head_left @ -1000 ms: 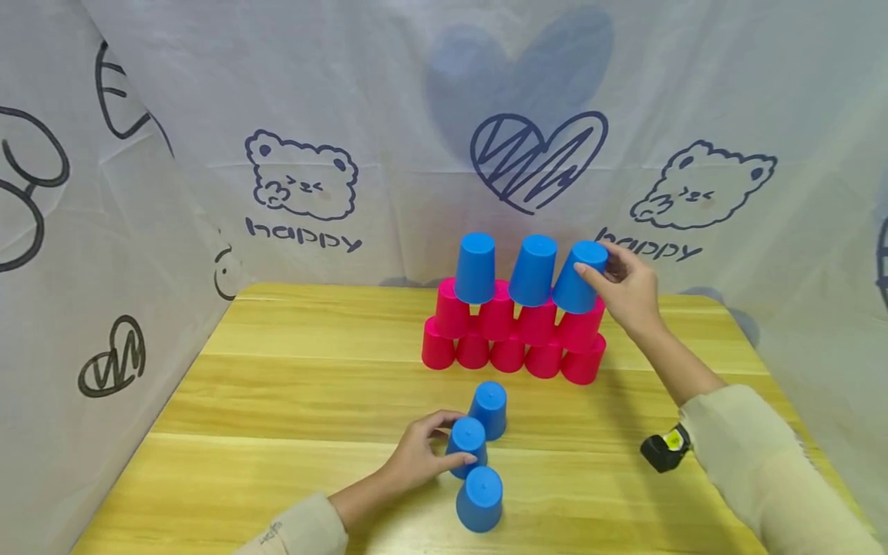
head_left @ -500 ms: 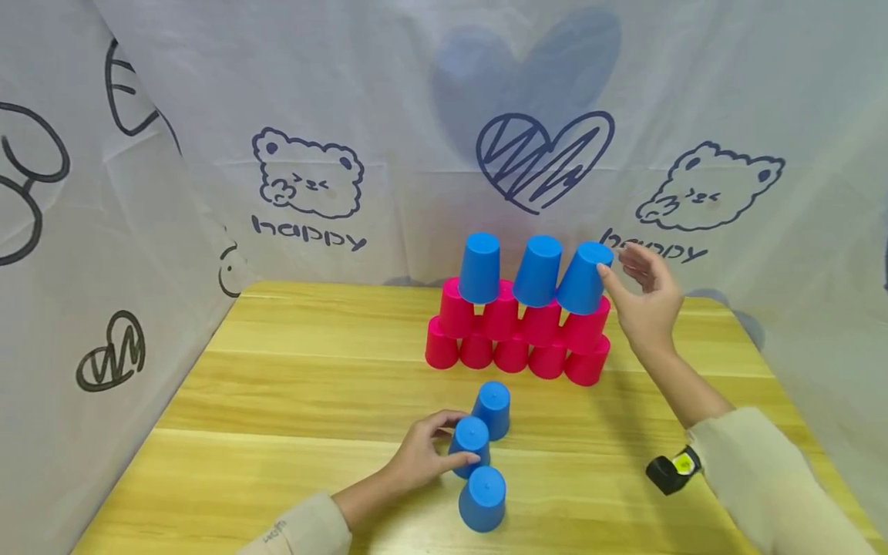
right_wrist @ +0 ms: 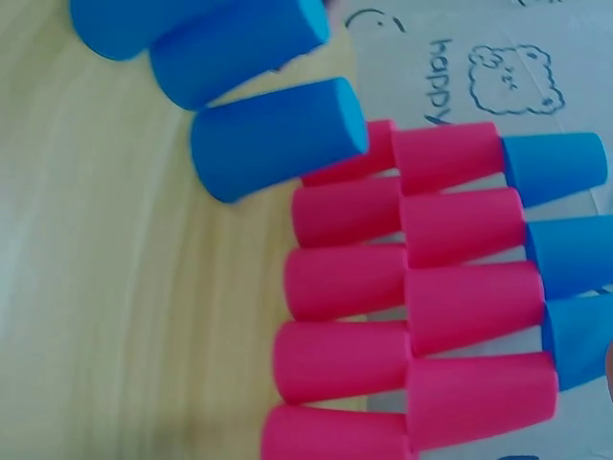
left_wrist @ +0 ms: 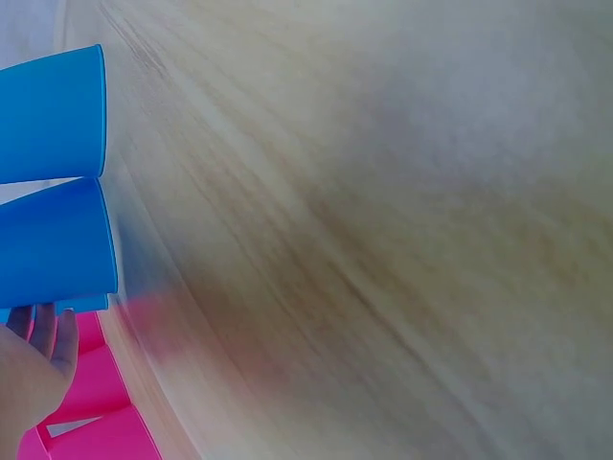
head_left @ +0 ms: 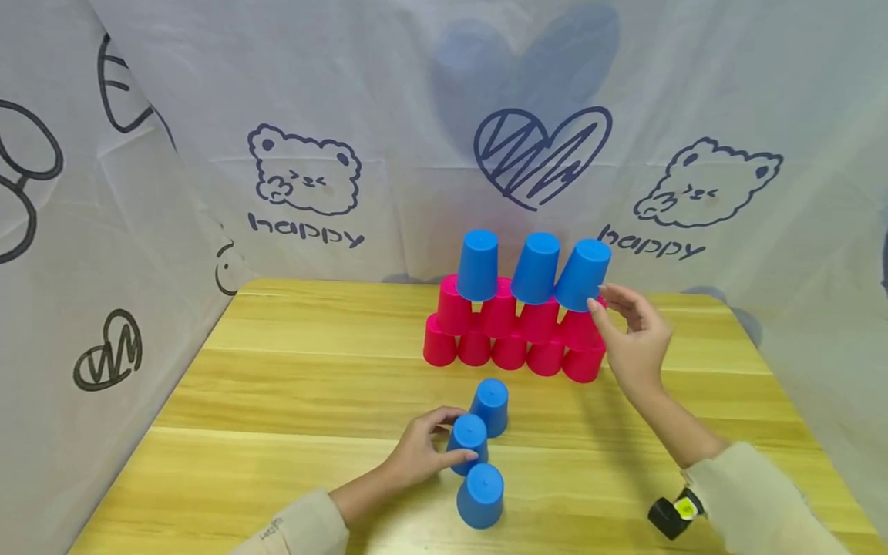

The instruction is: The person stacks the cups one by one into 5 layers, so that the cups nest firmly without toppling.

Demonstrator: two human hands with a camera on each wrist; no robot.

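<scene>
In the head view my left hand (head_left: 425,451) holds the middle one of three upside-down blue cups, the middle blue cup (head_left: 468,438), thumb on its near side and fingers behind. A blue cup (head_left: 492,405) stands just behind it and another blue cup (head_left: 480,497) just in front. My right hand (head_left: 637,339) is beside the lower right side of the rightmost top blue cup (head_left: 584,274), thumb and fingers apart and not wrapped round it. Whether a fingertip touches that cup, I cannot tell. It sits upside down on the pink cups (right_wrist: 479,393), slightly tilted in view.
Two more blue cups, a left one (head_left: 479,264) and a middle one (head_left: 536,267), share the top row. Below them are two rows of upside-down pink cups, several in each. The stack stands toward the back of a wooden table (head_left: 298,370), before a printed cloth (head_left: 416,92).
My right hand has let go of the rightmost top blue cup, drawn back to the right, then come down beside its lower edge. The left hand stays on its cup.
</scene>
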